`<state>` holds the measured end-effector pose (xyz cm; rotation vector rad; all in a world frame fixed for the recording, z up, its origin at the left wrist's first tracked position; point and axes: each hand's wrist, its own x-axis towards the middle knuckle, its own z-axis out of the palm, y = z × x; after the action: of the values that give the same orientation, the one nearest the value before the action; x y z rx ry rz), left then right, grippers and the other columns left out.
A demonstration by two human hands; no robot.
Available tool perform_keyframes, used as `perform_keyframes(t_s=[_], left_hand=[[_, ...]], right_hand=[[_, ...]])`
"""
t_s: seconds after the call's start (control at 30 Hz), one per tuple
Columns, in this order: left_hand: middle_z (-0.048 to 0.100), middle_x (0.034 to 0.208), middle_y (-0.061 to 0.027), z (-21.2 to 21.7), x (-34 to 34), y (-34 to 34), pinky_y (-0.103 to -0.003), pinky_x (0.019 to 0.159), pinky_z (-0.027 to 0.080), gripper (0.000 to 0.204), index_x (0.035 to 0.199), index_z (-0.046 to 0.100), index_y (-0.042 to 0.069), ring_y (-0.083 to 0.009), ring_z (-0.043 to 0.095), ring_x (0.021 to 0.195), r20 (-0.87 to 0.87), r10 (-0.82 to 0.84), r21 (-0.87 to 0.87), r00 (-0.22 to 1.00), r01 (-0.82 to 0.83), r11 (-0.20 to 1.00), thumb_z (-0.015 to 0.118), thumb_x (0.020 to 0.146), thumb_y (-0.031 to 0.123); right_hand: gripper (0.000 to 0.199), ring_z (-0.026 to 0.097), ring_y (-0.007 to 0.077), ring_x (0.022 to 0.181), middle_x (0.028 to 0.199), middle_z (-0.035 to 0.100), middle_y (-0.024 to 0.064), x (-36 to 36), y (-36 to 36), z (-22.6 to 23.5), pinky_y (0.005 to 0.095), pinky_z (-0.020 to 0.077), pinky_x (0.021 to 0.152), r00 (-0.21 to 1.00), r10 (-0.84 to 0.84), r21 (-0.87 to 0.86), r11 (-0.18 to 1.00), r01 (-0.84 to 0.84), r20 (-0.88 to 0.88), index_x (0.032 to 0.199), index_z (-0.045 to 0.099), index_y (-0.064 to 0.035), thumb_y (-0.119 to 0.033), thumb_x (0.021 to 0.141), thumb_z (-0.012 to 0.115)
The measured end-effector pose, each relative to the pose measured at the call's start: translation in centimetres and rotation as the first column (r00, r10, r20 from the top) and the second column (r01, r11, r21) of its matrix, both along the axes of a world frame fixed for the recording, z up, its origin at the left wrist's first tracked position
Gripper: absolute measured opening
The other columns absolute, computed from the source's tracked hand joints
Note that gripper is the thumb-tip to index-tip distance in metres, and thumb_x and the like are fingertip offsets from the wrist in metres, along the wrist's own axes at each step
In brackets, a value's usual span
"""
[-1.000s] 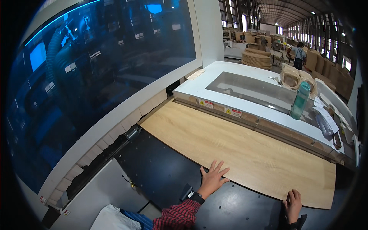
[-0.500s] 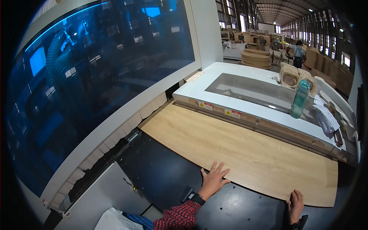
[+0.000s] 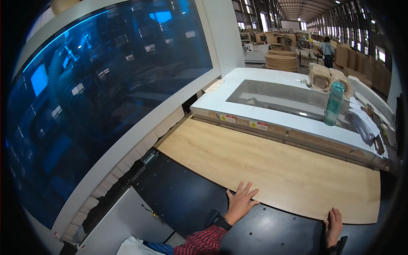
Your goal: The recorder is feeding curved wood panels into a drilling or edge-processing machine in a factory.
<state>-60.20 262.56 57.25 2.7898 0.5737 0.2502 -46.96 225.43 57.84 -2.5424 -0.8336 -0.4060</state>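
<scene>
Feeding a wood-grain panel (image 3: 272, 170) across the black perforated worktop (image 3: 191, 199) toward the machine looks to be the step in hand, judged from how both hands sit at the panel's near edge.

Head view: the left hand (image 3: 240, 202) lies flat with fingers spread, fingertips over the panel's near edge about midway along it, palm on the worktop; this grip is released, pressing rather than clasping. The right hand (image 3: 333, 224) rests at the near right part of the same edge, fingers laid out toward the board; it too looks unclenched, though the lower rim of the picture cuts it off partly. The panel runs from the worktop's left side, by the long blue-windowed machine hood (image 3: 106, 85), to its right end, its far edge tucked against the white machine housing (image 3: 276, 114) with the glass top. A green bottle (image 3: 333, 104) stands on that housing near its right end, beside loose papers (image 3: 363, 123).

Any next move would call for even pressure from both hands, so the board stays square to the housing.
</scene>
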Motion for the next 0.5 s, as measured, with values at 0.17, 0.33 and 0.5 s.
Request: perform_keyframes(t_s=[0.17,0.33,0.5], left_hand=[[0.029,0.14,-0.0036,0.2,0.3,0.2,-0.072,0.088,0.017,0.048,0.122,0.049,0.025,-0.0273,0.018,0.132,-0.016,0.003,0.004,1.0,-0.003,1.0,0.054,0.079,0.047],[0.03,0.14,-0.0037,0.1,0.0,0.2,-0.073,0.087,0.017,0.047,0.122,0.05,0.024,-0.0277,0.02,0.131,-0.011,-0.006,-0.005,1.0,0.006,1.0,0.057,0.079,0.043],[0.031,0.139,-0.003,0.4,-0.3,0.2,-0.073,0.087,0.016,0.048,0.122,0.049,0.024,-0.0276,0.02,0.131,-0.033,0.008,-0.019,0.999,-0.009,1.0,0.057,0.079,0.043]], right_hand=[[0.049,0.044,0.0347,0.112,0.119,0.049,0.0167,1.2,-0.6,-1.3,0.0397,0.0383,0.093,1.0,0.015,-0.056,0.998,-0.013,0.024,0.109,0.05,0.001,0.004,0.061,0.064],[0.048,0.045,0.0347,0.111,0.118,0.05,0.017,0.6,-0.5,-0.9,0.0399,0.0389,0.092,0.999,0.017,-0.069,0.998,-0.015,0.028,0.108,0.05,0.0014,0.002,0.062,0.064],[0.047,0.046,0.0349,0.109,0.115,0.051,0.0167,0.3,0.2,0.2,0.0401,0.04,0.091,1.0,0.013,-0.087,0.996,-0.011,0.016,0.107,0.051,0.0012,0.0,0.062,0.065]])
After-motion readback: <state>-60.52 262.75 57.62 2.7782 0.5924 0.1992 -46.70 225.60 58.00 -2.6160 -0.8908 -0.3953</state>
